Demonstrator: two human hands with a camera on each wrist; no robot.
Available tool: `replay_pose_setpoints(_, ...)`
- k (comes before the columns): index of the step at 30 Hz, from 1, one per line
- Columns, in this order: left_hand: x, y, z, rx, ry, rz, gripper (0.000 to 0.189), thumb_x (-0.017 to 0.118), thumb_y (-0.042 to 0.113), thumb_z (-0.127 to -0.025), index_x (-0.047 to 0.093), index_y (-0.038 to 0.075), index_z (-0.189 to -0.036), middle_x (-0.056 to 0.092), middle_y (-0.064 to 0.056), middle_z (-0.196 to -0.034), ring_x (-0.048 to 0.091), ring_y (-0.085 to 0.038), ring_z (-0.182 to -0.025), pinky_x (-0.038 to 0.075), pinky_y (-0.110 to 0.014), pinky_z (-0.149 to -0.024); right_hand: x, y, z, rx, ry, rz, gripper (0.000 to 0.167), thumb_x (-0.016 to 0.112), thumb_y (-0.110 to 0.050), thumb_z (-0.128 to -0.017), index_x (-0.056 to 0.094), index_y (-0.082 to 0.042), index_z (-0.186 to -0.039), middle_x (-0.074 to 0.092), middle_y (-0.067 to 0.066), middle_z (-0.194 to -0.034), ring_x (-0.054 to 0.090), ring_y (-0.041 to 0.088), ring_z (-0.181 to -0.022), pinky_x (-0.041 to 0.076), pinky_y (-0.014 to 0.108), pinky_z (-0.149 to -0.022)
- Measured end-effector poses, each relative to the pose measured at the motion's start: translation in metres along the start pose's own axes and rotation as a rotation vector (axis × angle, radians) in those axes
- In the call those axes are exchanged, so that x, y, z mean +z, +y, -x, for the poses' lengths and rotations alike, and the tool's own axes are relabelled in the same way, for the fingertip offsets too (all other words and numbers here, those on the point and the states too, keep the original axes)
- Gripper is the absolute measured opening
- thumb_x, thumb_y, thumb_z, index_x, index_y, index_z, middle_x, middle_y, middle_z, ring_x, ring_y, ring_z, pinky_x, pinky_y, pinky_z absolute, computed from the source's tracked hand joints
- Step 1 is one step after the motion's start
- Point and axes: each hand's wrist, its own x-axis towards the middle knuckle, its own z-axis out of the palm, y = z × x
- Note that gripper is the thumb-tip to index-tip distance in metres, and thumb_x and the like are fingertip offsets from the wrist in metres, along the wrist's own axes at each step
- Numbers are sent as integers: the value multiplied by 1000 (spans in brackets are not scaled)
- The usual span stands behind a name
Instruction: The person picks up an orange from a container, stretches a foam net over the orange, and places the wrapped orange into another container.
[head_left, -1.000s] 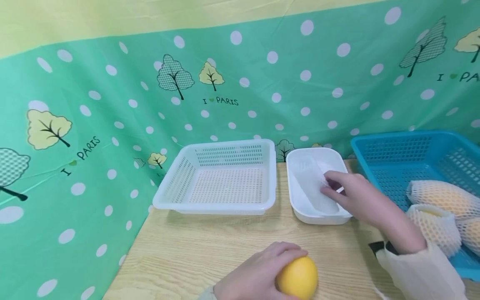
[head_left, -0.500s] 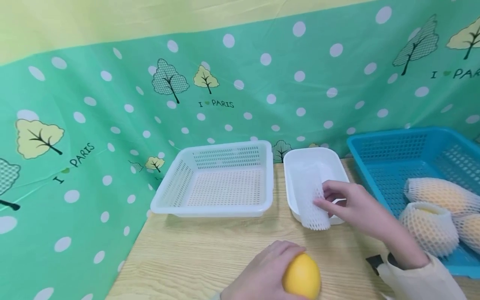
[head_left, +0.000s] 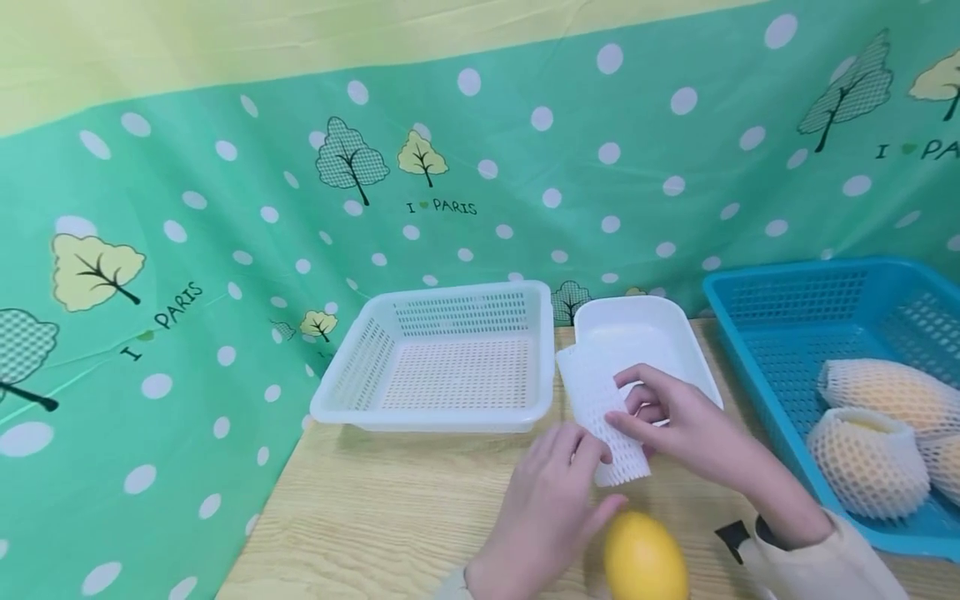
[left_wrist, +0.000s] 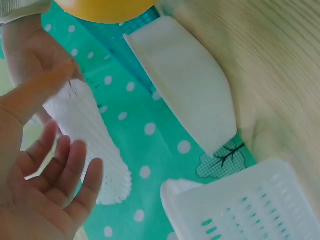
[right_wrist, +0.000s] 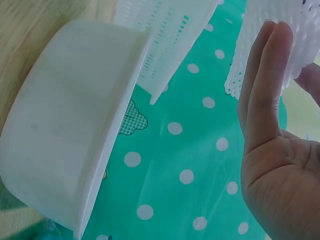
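Observation:
My right hand (head_left: 686, 425) pinches a white foam fruit net (head_left: 596, 392) between thumb and fingers, tilted over the left rim of the small white tub (head_left: 671, 333). Seen from the right wrist, straight fingers lie against the foam net (right_wrist: 307, 37). Beside the net's lower end is my left hand (head_left: 542, 500), its thumb spread away. The left wrist view shows loosely bent fingers in front of the foam net (left_wrist: 100, 145), gripping nothing. A smooth yellow oval fruit (head_left: 647, 558) rests on the table, just right of the left thumb.
A white perforated basket (head_left: 420, 414) stands back left. At the right, a blue basket (head_left: 780, 333) holds several fruits in foam nets (head_left: 870, 467). The wooden table (head_left: 360, 500) meets a green dotted cloth (head_left: 480, 225) behind the containers.
The right hand has lifted the foam net out of the white tub and brought it left and nearer. My left hand has let go of the yellow fruit and moved up to the net.

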Motion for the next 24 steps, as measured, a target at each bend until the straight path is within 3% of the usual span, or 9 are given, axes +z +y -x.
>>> replay_pose_setpoints(7, -1, -4, 1, -131, 25, 170, 33, 82, 15, -78, 59, 14, -101, 60, 5, -95, 60, -6, -81, 49, -10, -68, 4, 0, 2, -24, -59, -77, 48, 67, -17, -96, 44, 6, -131, 63, 9, -88, 66, 15, -74, 61, 30, -62)
replay_pose_setpoints(11, -2, -10, 1, -161, 50, 292, 28, 76, 4, -79, 60, 12, -101, 62, 3, -95, 63, -7, -81, 52, -12, -73, 7, 1, 5, -58, -125, -81, 56, 70, -21, -93, 43, 3, -135, 62, 10, -100, 65, 16, -88, 61, 27, -74)
replay_pose_setpoints(16, -4, -14, 1, -175, 75, 334, 28, 74, 1, -82, 61, 9, -105, 64, 1, -97, 65, -8, -85, 54, -15, -78, 14, 1, 8, -152, -220, -62, 62, 78, -24, -86, 48, -6, -138, 62, 7, -119, 63, 15, -101, 59, 29, -85)
replay_pose_setpoints(20, -7, -17, 1, -192, 79, 393, 29, 72, -2, -83, 60, 7, -109, 65, -2, -100, 65, -9, -86, 55, -15, -77, 18, 1, 6, -186, -175, -19, 50, 78, -25, -86, 58, -9, -129, 67, 2, -115, 65, 11, -95, 59, 26, -84)
replay_pose_setpoints(24, -10, -21, 1, -248, 68, 475, 29, 69, -5, -83, 59, 6, -107, 66, -4, -99, 67, -11, -86, 53, -9, -71, 19, 2, 5, -164, -110, -54, 28, 72, -10, -90, 66, -3, -117, 71, 6, -106, 67, 9, -90, 60, 25, -77)
